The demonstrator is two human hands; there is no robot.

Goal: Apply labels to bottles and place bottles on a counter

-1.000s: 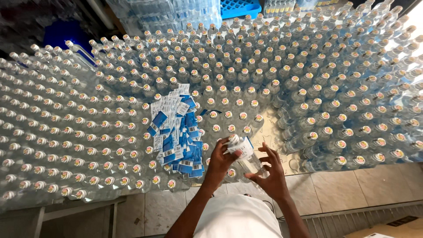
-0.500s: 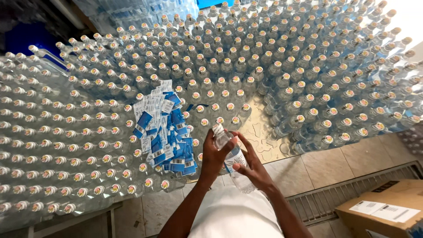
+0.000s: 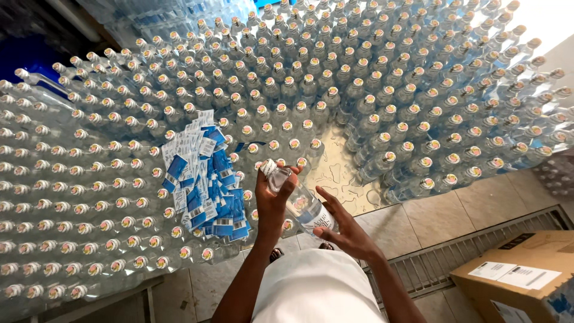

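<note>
A clear plastic bottle (image 3: 297, 200) lies tilted between my hands, cap toward the upper left. My left hand (image 3: 272, 200) grips its neck and upper body. My right hand (image 3: 342, 224) supports the bottle's lower end, where a label shows, with fingers spread along it. Just left of my hands a heap of blue and white labels (image 3: 206, 176) rests on top of the standing bottles. A great many capped clear bottles (image 3: 311, 90) stand packed together around a small wet gap of floor (image 3: 341, 170).
A cardboard box (image 3: 517, 281) with white stickers sits at the lower right on the tiled floor. A metal drain grate (image 3: 442, 263) runs beside it. Shrink-wrapped bottle packs (image 3: 161, 15) are stacked at the top left.
The view has shifted, bringing the cardboard box further into sight. My hands have brought the bottle lower and tilted it more, with my right hand sliding to its lower end.
</note>
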